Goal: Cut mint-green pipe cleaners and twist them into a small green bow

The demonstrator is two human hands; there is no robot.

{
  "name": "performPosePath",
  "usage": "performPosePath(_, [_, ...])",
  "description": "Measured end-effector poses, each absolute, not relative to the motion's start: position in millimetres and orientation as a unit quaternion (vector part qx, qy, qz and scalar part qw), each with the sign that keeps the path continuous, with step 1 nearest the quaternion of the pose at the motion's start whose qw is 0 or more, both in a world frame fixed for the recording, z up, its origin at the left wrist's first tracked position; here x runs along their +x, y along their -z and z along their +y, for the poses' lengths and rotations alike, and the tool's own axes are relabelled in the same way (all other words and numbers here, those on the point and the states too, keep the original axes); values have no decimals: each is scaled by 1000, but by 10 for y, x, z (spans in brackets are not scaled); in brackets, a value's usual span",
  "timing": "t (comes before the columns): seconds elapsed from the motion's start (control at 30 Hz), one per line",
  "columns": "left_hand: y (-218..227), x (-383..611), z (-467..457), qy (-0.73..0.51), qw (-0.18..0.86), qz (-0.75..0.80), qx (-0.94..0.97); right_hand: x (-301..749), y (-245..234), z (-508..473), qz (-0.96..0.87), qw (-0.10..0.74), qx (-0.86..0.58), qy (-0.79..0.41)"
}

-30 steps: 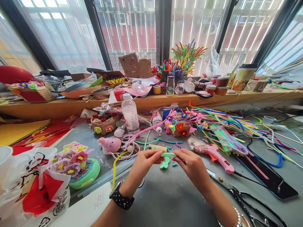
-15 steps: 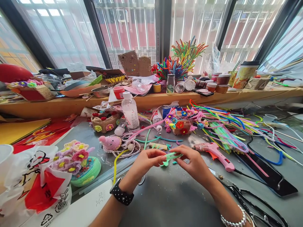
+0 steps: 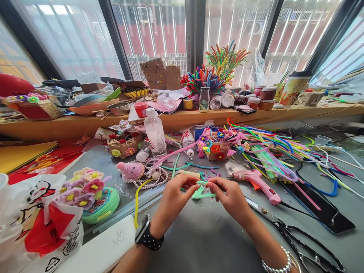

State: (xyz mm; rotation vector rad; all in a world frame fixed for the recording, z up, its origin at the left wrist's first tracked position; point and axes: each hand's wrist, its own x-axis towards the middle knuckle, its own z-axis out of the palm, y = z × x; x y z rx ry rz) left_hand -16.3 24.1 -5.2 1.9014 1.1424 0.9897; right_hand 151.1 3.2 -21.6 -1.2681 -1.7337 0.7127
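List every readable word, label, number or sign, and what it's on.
Recycling-arrows sign: plastic bag.
No words I can quote with certainty.
Too small, blurred or turned to read: lettering on the white box, clear bottle and glass bottle.

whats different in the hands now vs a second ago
The green pipe cleaner between the left hand and right hand was a tight, level bundle; now its strands look spread apart, one reaching lower toward the right hand. Neither hand has visibly let go or picked up anything else. The pink glue gun, scissors and clear bottle stayed put.
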Motion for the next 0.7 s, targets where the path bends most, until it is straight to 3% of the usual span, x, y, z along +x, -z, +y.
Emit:
performPosePath(0.2, [56, -156, 207, -399, 140, 427, 799, 1486, 205, 12, -660, 431, -504, -351])
performPosePath(0.43, [81, -153, 160, -417, 28, 421, 805, 1448, 205, -11, -634, 428, -491, -417])
performPosePath(0.7, [72, -159, 124, -403, -177, 378, 814, 1383, 180, -69, -660, 408, -451, -440])
